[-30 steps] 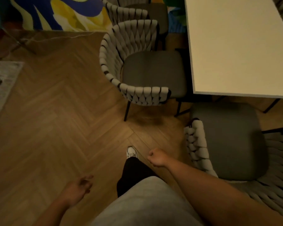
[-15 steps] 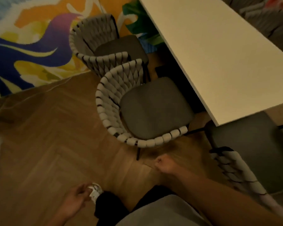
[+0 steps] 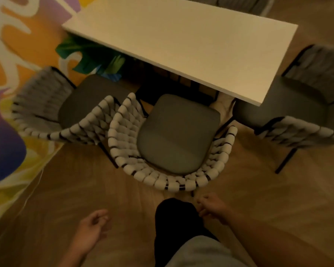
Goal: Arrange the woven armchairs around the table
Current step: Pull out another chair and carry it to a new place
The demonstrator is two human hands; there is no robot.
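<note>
Swung round since half a second ago: now squarely behind the middle chair [image 3: 174, 139], with the desk [image 3: 181, 45] running across the top of view instead of slanting off to the right. Both hands lower and closer in; left hand [image 3: 94, 226] loosely curled and empty above the floor [image 3: 66, 189], right hand [image 3: 213, 208] half-closed, also empty, just short of the chair's woven back rim. Middle chair seat partly tucked under the desk edge, angled a little rather than square to it. Left chair [image 3: 66, 110] crowding it, woven arms touching or nearly so. Right chair [image 3: 301, 112] at the desk's end, well apart, blurred. Fourth chair [image 3: 239, 4] barely visible beyond the far side.

Likely step: reach for the middle chair's back. Best gripped with both hands on the rim, either side of centre, to turn it square without twisting. Lift slightly rather than drag, to spare the wood floor. Mind the neighbour's arm on the left; ease apart first, then push straight in.
</note>
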